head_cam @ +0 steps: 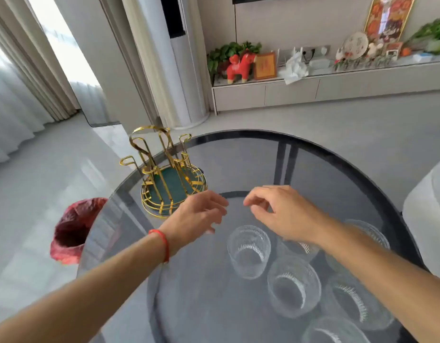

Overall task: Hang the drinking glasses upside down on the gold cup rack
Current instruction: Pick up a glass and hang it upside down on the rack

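Your round glass table point(238, 164) curves away on the far side, and its left edge runs close past the gold cup rack point(168, 174), which sits right out at that left rim with all its hooks bare. Just off that edge, down on the floor, there's a bin with a red bag point(70, 231). Between the rack and the glasses the tabletop is open, and that's where your hands are hovering.

Your left hand point(196, 219), red string point(162, 243) at the wrist, is empty, fingers loosely spread and curled, just this side of the rack's base. Your right hand point(283, 214) is empty too, fingers half-curled and apart, gripping nothing.

The drinking glasses point(248, 251) stand upright, mouths up, clustered near you on the right. The closest one to your fingers sits below the gap between both hands; another is partly hidden under your right wrist. More trail toward the bottom right corner, near the table's edge.
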The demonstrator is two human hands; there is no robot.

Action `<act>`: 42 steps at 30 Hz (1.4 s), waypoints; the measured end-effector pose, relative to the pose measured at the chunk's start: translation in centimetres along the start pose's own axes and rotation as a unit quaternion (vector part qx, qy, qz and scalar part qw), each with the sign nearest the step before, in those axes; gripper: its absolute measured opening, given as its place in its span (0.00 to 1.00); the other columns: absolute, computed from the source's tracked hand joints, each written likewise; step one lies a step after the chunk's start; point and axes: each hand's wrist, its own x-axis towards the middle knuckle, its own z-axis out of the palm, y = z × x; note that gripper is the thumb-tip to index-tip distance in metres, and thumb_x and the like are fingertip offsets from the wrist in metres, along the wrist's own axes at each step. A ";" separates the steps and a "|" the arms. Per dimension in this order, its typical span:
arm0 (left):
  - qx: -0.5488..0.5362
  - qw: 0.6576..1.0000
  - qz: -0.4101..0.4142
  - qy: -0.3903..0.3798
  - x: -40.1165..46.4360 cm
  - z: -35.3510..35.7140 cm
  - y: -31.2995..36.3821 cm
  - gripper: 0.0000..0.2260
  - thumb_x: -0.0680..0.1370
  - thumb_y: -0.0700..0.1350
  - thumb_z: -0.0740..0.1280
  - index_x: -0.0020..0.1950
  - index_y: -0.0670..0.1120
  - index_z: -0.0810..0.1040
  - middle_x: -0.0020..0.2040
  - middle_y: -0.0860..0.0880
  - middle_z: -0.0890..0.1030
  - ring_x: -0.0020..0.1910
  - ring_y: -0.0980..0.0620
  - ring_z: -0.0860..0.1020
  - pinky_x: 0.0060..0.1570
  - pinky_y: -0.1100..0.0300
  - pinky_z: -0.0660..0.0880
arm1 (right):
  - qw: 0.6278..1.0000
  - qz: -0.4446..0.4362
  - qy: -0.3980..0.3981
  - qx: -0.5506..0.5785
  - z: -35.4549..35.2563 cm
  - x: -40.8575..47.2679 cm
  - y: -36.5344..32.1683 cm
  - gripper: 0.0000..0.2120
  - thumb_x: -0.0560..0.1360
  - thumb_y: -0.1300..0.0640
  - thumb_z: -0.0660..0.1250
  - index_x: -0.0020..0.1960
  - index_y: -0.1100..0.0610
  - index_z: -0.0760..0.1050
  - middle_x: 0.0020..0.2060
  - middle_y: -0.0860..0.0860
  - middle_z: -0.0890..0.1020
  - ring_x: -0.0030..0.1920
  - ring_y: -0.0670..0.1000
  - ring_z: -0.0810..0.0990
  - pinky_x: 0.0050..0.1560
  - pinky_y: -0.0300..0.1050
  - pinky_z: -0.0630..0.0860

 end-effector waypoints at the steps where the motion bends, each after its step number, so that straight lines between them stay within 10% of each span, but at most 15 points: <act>1: -0.008 1.000 -0.012 -0.021 -0.2 0.2 -0.5 0.13 0.76 0.32 0.64 0.57 0.43 0.81 0.52 0.41 0.85 0.48 0.45 0.83 0.50 0.46 0.84 | 0.999 -0.005 -0.038 -0.023 0.4 0.2 -0.2 0.11 0.81 0.49 0.63 0.59 0.49 0.80 0.50 0.46 0.83 0.51 0.47 0.80 0.57 0.50 0.76; 8: -0.120 0.991 -0.023 0.053 -8.4 2.4 -6.5 0.11 0.78 0.36 0.67 0.61 0.41 0.79 0.52 0.39 0.80 0.49 0.46 0.79 0.55 0.41 0.81 | 0.971 -0.015 -0.142 -0.192 1.1 -4.0 -2.3 0.42 0.71 0.22 0.57 0.78 0.43 0.62 0.78 0.44 0.67 0.76 0.50 0.67 0.73 0.56 0.65; 20: -0.057 0.984 0.126 0.116 -17.1 3.0 -6.4 0.17 0.75 0.42 0.68 0.64 0.51 0.75 0.57 0.49 0.79 0.53 0.53 0.81 0.48 0.58 0.80 | 0.985 0.062 -0.039 -0.154 2.4 -13.3 -4.6 0.40 0.75 0.35 0.69 0.81 0.44 0.57 0.80 0.49 0.64 0.77 0.54 0.66 0.72 0.55 0.66; 27: -0.069 0.971 0.151 0.171 -11.6 3.0 -7.7 0.15 0.76 0.42 0.67 0.62 0.51 0.77 0.56 0.54 0.80 0.52 0.59 0.79 0.45 0.66 0.76 | 0.954 0.065 -0.100 -0.274 5.5 -6.9 -5.5 0.49 0.74 0.43 0.72 0.83 0.42 0.43 0.81 0.55 0.57 0.80 0.61 0.57 0.78 0.67 0.48; 34: -0.105 0.987 0.053 0.114 -5.9 2.9 -7.6 0.13 0.77 0.43 0.65 0.61 0.48 0.77 0.52 0.49 0.81 0.50 0.52 0.80 0.54 0.49 0.82 | 0.952 0.056 -0.124 -0.274 5.4 -2.6 -4.9 0.36 0.62 0.37 0.77 0.67 0.36 0.67 0.50 0.45 0.72 0.49 0.50 0.70 0.57 0.51 0.62; 39: -0.204 0.975 -0.037 0.079 -4.4 1.9 -7.8 0.13 0.79 0.47 0.65 0.61 0.43 0.79 0.50 0.45 0.80 0.50 0.47 0.79 0.54 0.47 0.82 | 0.994 0.041 -0.004 -0.100 4.7 -1.7 -5.5 0.34 0.56 0.34 0.78 0.59 0.37 0.70 0.52 0.43 0.77 0.50 0.45 0.78 0.52 0.46 0.73; 42: -0.399 0.913 -0.085 -0.013 -4.2 0.5 -7.3 0.20 0.77 0.55 0.70 0.65 0.46 0.77 0.59 0.41 0.81 0.56 0.39 0.82 0.55 0.45 0.82 | 0.997 0.061 0.051 0.024 4.8 -0.9 -6.1 0.37 0.56 0.35 0.79 0.60 0.43 0.70 0.52 0.45 0.78 0.48 0.43 0.79 0.42 0.39 0.73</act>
